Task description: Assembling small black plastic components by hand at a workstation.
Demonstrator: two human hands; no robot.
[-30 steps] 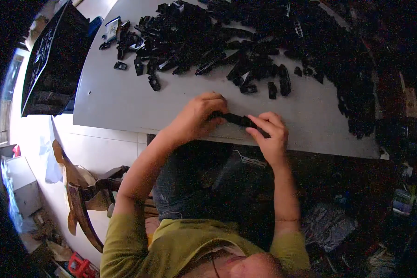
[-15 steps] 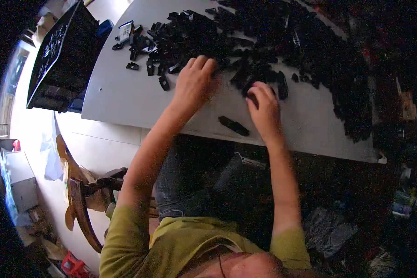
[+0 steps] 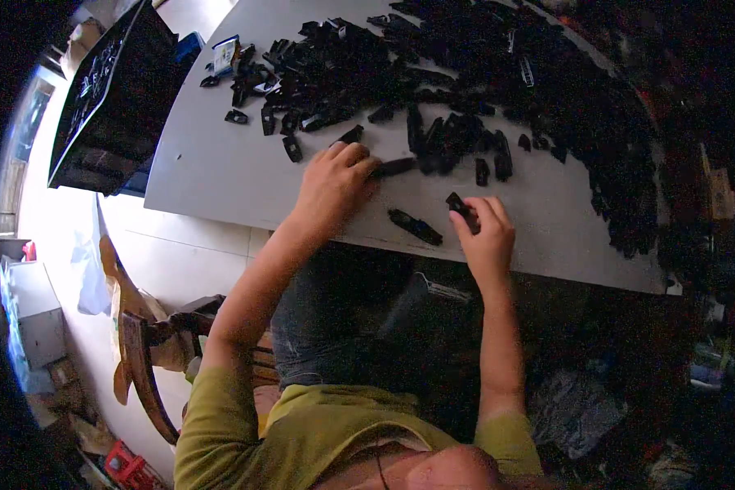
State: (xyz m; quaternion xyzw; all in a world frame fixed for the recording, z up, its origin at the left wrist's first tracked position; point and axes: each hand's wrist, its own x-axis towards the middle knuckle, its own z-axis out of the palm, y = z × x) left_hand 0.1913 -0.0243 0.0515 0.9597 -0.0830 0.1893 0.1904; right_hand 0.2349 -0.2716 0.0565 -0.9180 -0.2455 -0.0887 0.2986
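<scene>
Over at the table [image 3: 220, 163] now, a pale grey top, bare and smooth along the near edge, buried in black across the far side! Heaped there, a big pile of black parts [image 3: 351, 69], spilling on down the table's right side. On the table's far left, a white-and-blue packet [image 3: 225, 55]. Hands well apart, both over the table's near half: right hand [image 3: 486, 229] closed, thumb against fingers, on a small black part [image 3: 457, 202], just in from the table's near edge. Left hand [image 3: 335, 181] further in over the table, a bit blurred, fingers bent down by a dark strip [image 3: 396, 167]; can't tell whether gripping it. And lying loose near the table's front edge, a long black piece [image 3: 415, 227]. Now around the room: close on the table's left, a large black box [image 3: 114, 98]; below the table's left end, bright white floor [image 3: 180, 253], a pale plastic bag [image 3: 91, 273], a wooden chair [image 3: 143, 367], then farther off, a red crate [image 3: 131, 467]. Right of the table, deep gloom; on its near side there, a crumpled grey bundle [image 3: 580, 412], barely readable.
</scene>
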